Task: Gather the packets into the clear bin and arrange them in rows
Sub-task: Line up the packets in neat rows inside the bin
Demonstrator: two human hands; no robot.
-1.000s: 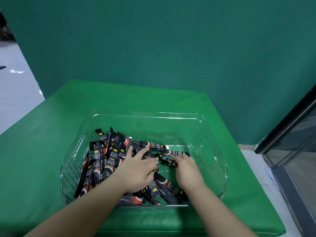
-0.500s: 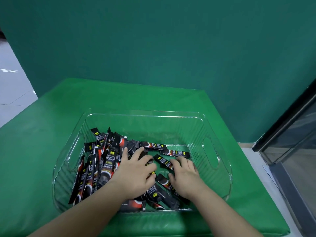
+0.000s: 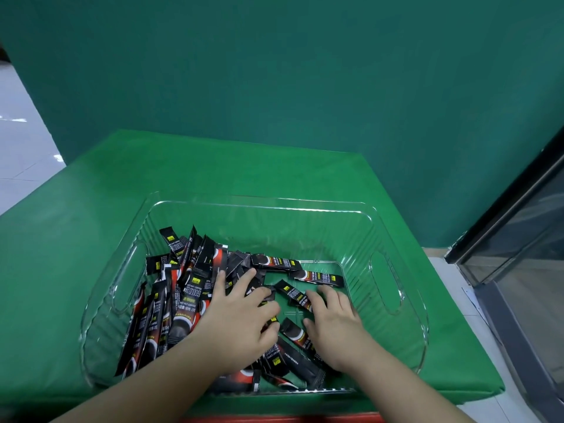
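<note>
Both hands, left (image 3: 241, 319) and right (image 3: 334, 328), lie spread over packets (image 3: 171, 303) (some hidden beneath), gripping none.

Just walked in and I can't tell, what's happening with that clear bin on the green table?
A person has both hands in the clear plastic bin, sorting slim black-and-red packets. The left hand rests flat on the heap, the right hand lies on loose packets nearer the middle. Those on the left roughly line up; the rest are still jumbled. The bin's right side is bare.
</note>
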